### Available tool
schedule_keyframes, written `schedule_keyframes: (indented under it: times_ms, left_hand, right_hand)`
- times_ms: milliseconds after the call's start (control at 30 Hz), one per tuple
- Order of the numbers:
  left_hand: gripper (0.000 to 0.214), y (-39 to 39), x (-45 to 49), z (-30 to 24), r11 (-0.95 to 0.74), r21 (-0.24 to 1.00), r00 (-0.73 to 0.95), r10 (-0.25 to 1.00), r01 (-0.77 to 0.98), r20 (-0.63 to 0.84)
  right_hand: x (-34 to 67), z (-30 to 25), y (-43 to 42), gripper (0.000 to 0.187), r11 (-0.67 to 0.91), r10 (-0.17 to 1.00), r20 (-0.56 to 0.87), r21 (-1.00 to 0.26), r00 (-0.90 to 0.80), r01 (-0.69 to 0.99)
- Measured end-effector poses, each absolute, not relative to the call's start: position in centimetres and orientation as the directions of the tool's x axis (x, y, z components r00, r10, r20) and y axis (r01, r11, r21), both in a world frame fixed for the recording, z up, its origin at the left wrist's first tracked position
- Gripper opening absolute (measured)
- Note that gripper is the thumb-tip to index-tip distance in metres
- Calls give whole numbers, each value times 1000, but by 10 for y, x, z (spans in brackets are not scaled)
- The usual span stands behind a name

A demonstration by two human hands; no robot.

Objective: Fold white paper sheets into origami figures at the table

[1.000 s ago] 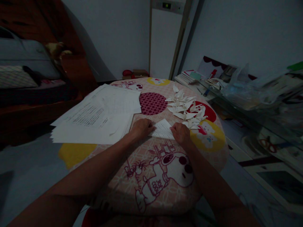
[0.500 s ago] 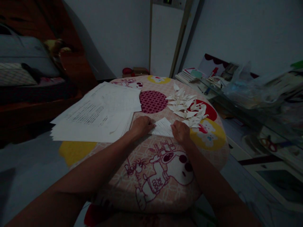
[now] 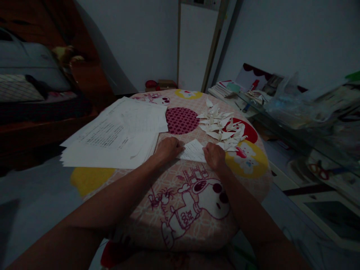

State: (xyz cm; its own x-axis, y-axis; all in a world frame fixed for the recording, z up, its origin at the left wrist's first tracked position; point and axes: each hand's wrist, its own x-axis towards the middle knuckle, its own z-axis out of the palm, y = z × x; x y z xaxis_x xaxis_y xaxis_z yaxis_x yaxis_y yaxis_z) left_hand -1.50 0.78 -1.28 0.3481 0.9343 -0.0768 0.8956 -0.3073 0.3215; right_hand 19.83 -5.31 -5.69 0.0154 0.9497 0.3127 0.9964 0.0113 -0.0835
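Note:
A small folded sheet of paper (image 3: 193,150) with writing on it lies low over the cloth-covered round table (image 3: 132,198). My left hand (image 3: 169,148) is closed on its left edge, fingers curled and thumb toward the paper. At the right edge, my right hand (image 3: 214,155) pinches the same paper. Just beyond the right hand is a cluster of folded white paper cranes (image 3: 222,127). To the left, close to my left wrist, a thick stack of printed sheets (image 3: 112,138) spreads over the table. My fingertips are partly hidden by the backs of the hands.
On the right stands a glass-topped unit (image 3: 278,138) with a clear plastic bag (image 3: 295,105), papers and a pile of booklets (image 3: 223,89). Scissors (image 3: 319,170) lie on its lower shelf. A wooden bench (image 3: 90,78) with a bag (image 3: 30,67) is at the left.

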Motion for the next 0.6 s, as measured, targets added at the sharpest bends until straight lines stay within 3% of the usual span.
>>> schedule_keyframes:
  times_ms: [233,367,500,600]
  left_hand:
    - [23,3,-15,-12,-319,304,352,934,898,-59]
    - [15,4,-13,-17,-425,322,419,903,846,93]
    - [28,11,-7,-31,-657,383,594,753,649,284]
    - [31,15,-3,-41,-762,425,722,627,489,294]
  right_hand:
    - [194,-51,-53,30,-33,967,254,-2,32,999]
    - [192,-47,-54,29,-46,973,225,9,42,999]
    - [191,-45,-56,30,-50,976,214,7,47,999]
    - [190,-43,-56,30,-52,977,204,-12,54,999]
